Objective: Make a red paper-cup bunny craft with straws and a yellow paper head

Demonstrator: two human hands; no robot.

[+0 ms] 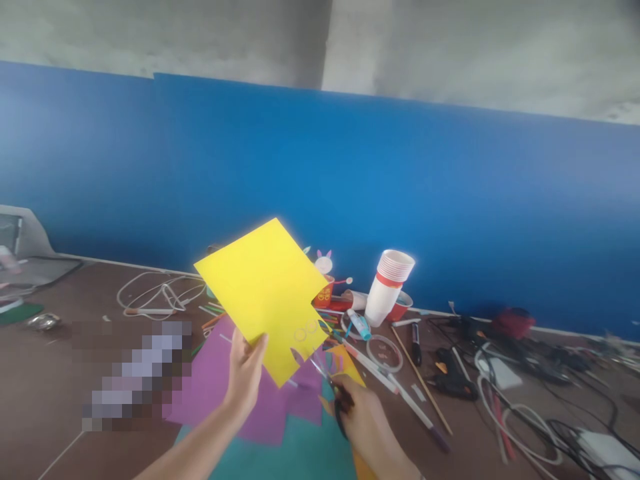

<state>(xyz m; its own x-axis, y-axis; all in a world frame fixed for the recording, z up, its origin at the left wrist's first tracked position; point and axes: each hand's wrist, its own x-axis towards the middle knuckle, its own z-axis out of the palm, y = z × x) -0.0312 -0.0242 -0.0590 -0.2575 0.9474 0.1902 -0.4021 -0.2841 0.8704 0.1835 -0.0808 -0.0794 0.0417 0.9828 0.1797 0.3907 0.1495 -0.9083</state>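
Observation:
My left hand [247, 370] pinches the lower left edge of a sheet of yellow paper [265, 287], held up at a tilt above the table. Circles are drawn near the sheet's lower right edge, and pieces are cut out of that side. In my right hand [357, 410] is a pair of scissors [342, 405], its blades pointing up toward the cut edge. Whether the blades touch the paper I cannot tell. Beneath both hands lie purple paper [260, 420], teal paper [300, 453] and orange paper [357, 367].
A stack of white paper cups [387, 287] stands behind, beside a small glue bottle [359, 325] and a tape roll [385, 353]. Markers [417, 410], a glue gun [453, 377] and tangled cables [520, 413] lie right. A white cable [165, 293] lies left. A blue partition [320, 173] borders the table.

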